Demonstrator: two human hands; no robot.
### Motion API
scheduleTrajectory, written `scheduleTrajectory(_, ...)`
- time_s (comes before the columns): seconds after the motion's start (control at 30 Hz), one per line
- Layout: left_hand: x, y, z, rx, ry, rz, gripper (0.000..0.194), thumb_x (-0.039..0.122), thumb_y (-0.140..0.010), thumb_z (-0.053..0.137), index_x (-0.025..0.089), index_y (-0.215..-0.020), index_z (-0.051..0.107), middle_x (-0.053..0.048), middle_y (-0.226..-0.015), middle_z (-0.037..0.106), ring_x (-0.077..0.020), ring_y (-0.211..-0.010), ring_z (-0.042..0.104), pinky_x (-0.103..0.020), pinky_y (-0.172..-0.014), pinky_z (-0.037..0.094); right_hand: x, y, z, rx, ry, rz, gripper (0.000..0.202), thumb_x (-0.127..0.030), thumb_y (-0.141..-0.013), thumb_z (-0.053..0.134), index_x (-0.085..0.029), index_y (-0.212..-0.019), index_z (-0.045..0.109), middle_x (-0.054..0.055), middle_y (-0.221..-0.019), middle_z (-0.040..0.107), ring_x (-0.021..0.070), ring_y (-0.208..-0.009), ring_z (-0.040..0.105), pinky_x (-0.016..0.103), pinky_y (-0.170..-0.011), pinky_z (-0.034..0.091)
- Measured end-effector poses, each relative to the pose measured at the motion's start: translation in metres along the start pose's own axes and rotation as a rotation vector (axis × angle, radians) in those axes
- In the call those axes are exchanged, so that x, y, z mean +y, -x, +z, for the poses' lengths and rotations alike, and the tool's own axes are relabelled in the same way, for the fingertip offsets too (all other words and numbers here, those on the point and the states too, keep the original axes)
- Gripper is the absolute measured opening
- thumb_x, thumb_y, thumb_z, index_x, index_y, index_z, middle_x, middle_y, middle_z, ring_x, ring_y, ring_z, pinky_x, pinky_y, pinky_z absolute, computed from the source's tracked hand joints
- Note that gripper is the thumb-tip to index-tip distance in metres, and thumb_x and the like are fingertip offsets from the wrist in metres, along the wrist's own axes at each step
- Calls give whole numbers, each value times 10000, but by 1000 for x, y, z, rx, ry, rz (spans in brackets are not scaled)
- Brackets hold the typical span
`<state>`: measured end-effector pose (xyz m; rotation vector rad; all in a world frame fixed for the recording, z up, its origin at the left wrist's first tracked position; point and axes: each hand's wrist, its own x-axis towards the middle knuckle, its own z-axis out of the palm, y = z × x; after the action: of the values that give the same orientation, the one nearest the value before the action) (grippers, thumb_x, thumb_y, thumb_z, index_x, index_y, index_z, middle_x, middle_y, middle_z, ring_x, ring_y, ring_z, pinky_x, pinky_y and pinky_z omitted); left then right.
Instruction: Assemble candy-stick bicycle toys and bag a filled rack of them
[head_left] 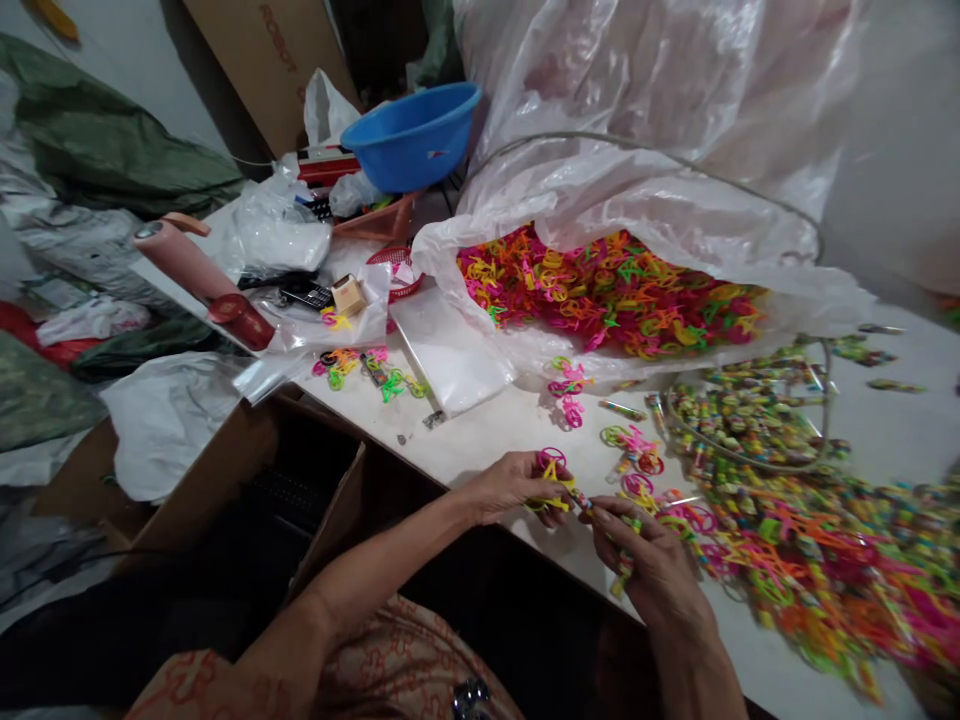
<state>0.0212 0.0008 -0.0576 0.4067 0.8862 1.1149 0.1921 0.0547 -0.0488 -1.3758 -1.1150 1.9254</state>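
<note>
My left hand [510,487] is closed on small plastic toy pieces [553,468], yellow and pink with ring shapes. Opposite it, the fingers of my right hand [652,560] are closed on a thin, colourful wrapped tube [624,575], which hangs below the fingers. Both sets of fingertips nearly meet at a small patterned tube end [579,498] above the table's front edge. Just beyond the right hand lie loose pink and green toy pieces [637,455]. The right side of the table carries a blurred heap of toy pieces joined with tubes [825,560].
A large plastic bag [442,240] holds many bright toy pieces. Behind my right hand, a wire ring [829,400] surrounds patterned tubes [750,420]. Clear plastic sleeves [454,350], a blue basin [412,135] and a pink flask [187,265] stand farther left. An open carton [330,510] sits below the edge.
</note>
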Motion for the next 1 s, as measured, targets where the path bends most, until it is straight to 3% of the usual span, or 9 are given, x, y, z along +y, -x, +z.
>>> scheduleTrajectory(0.27, 0, -4, 3, 16, 8, 16, 594, 408, -422, 867, 133, -866, 583, -17, -662, 664, -126, -505, 603, -239, -500, 442, 1, -1, -6, -9, -25, -33, 372, -351, -435, 900, -157, -686, 706, -13, -466, 525, 56, -388, 381, 205, -379, 222)
scheduleTrajectory(0.47, 6, 10, 12, 61, 2, -44, 406, 307, -531, 818, 127, -832, 615, -42, -728, 687, -124, -551, 612, -236, -510, 475, 2, 10, 1, -21, -27, -101, 258, -328, -541, 822, -159, -686, 691, -46, -421, 486, 57, -387, 379, 204, -385, 237)
scheduleTrajectory(0.63, 6, 11, 10, 62, -28, -79, 390, 251, -581, 822, 126, -903, 642, -34, -717, 693, -124, -561, 621, -223, -522, 491, 5, 11, 0, -17, -146, -95, 242, -316, -543, 790, -158, -678, 665, -10, -544, 628, 38, -362, 377, 201, -367, 215)
scheduleTrajectory(0.87, 4, 11, 17, -4, -61, -114, 345, 253, -579, 827, 120, -853, 666, -33, -739, 690, -121, -563, 615, -211, -477, 486, 11, 17, -10, -51, -189, -92, 251, -317, -556, 794, -151, -654, 633, 7, -549, 661, 32, -354, 371, 188, -354, 199)
scheduleTrajectory(1.0, 1, 6, 18, 91, -98, -72, 355, 223, -573, 809, 120, -885, 676, -13, -689, 673, -115, -554, 613, -211, -495, 494, 11, 17, -15, 9, -216, -114, 240, -305, -539, 795, -154, -638, 637, 7, -562, 664, 33, -366, 373, 189, -360, 218)
